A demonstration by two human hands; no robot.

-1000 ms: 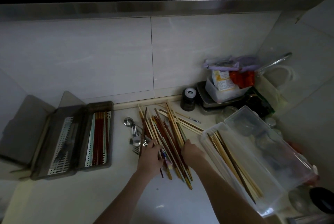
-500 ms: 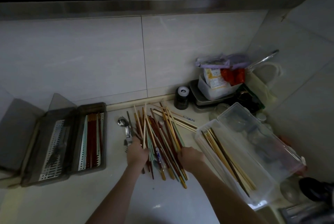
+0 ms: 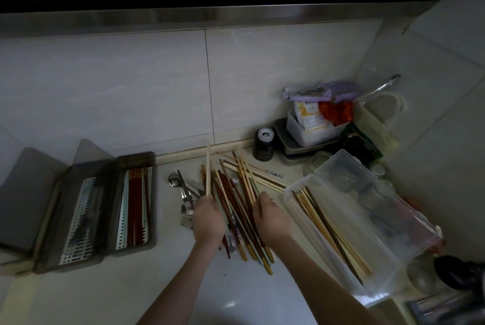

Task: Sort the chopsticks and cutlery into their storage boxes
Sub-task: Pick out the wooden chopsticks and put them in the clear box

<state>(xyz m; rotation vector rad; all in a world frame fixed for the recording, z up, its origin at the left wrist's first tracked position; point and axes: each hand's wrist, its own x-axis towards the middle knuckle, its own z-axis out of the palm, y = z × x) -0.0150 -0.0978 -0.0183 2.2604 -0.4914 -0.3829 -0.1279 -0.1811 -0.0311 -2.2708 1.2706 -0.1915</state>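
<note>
A dim kitchen corner is seen from above, with pale wall tiles behind a light surface [image 3: 131,293]. In the middle of it a loose pile of chopsticks [image 3: 236,201] is spread out (red-brown, pale wood and a few greenish ones mixed), and just left of the pile some spoons and forks [image 3: 183,193] are lying. The left hand [image 3: 208,219] is laid over the pile's left side, and a pair of pale chopsticks [image 3: 208,170] is pinched in it, raised and pointing toward the wall. The right hand [image 3: 271,217] is set on the pile's right side with fingers curled down among the sticks; whether anything is gripped cannot be told. To the left a dark box [image 3: 135,201] is open, with red and pale chopsticks in its right compartment. To the right a clear box [image 3: 330,235] is placed at an angle, with wooden chopsticks inside.
</note>
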